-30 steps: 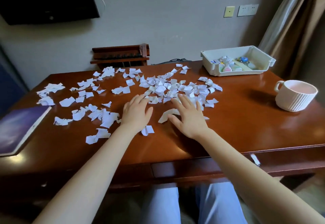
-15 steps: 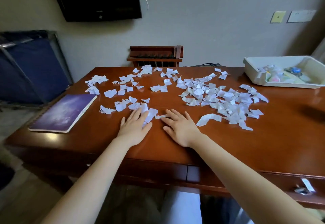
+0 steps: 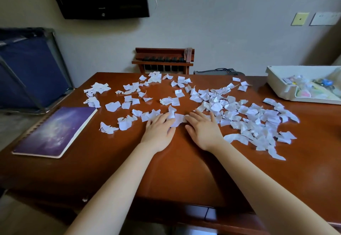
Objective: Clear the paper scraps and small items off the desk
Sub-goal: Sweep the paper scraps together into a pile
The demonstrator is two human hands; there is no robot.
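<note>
I note the table [image 3: 184,170] is dark reddish wood, smooth with a glossy varnish that reflects light. The paper scraps [image 3: 249,116] are white, matt and crumpled. The tray [image 3: 280,85] looks like off-white matt plastic. The notebook [image 3: 55,131] cover is smooth with a slight sheen.

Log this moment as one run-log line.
left hand: flat, touching scraps | right hand: flat, touching scraps | scraps: spread over desk | tray: far right, small items inside | notebook: left edge
</note>
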